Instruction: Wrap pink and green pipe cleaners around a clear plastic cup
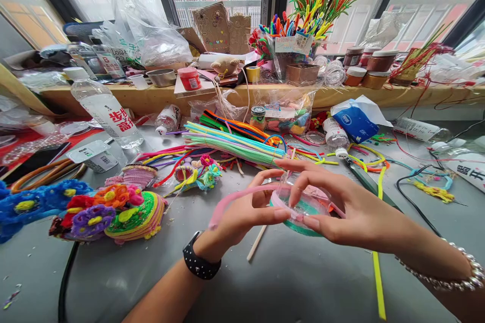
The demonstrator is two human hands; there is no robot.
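Note:
Between both hands is a clear plastic container [306, 206], perhaps a cut bottle piece, with teal pipe cleaner [299, 228] wound round its lower part. A pink pipe cleaner [233, 201] lies along its side above the teal, and one long fuzzy end arches over my left wrist. My left hand [242, 207] grips the container from the left, thumb pressed on the pink strand. From the right, my right hand [348, 207] pinches the pink pipe cleaner against the wall with thumb and forefinger. Its other fingers reach over the rim. A wooden stick [257, 243] lies beneath.
Bundled pipe cleaners [235, 146] spread behind the hands. Pipe-cleaner flowers [93, 219] and woven pieces are at left. A water bottle [108, 111] stands back left; a blue tissue pack [356, 120] lies back right. A yellow strip [378, 282] and black cable [413, 207] lie right.

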